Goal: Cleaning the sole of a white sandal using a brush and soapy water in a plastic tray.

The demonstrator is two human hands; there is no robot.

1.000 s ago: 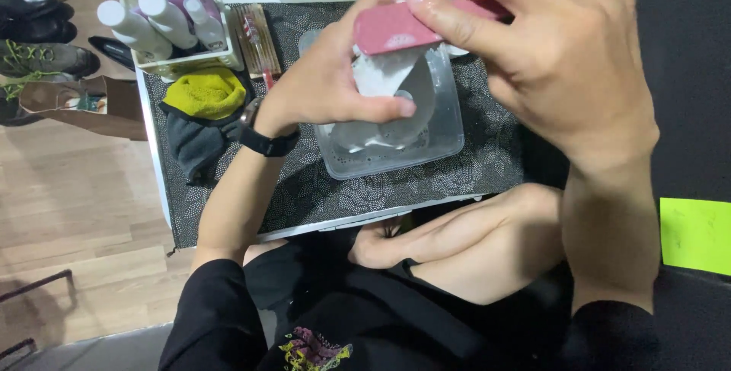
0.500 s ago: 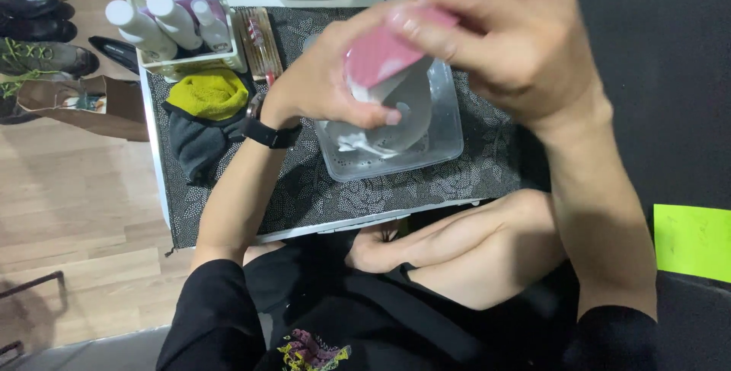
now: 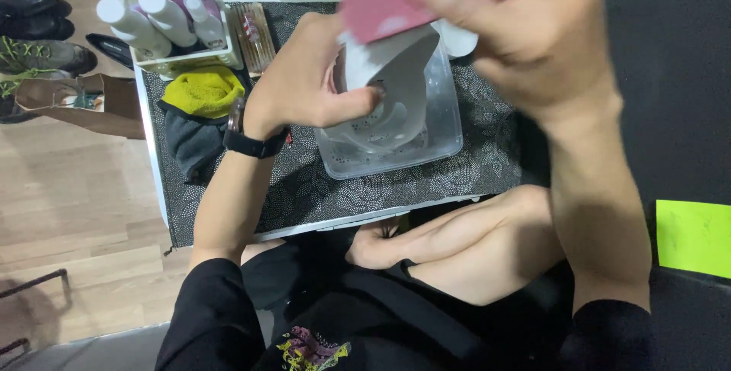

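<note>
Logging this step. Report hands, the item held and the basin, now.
Left hand grips pale shoe insole over clear basin. Right hand holds pink brush on its top, blurred. Nothing in the way.

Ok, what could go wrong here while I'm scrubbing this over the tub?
Two risks. The left hand pinches the white insole by one edge, so it could slip into the clear tub. The right hand scrubs fast with the pink brush, so water may splash onto the patterned mat.
</note>
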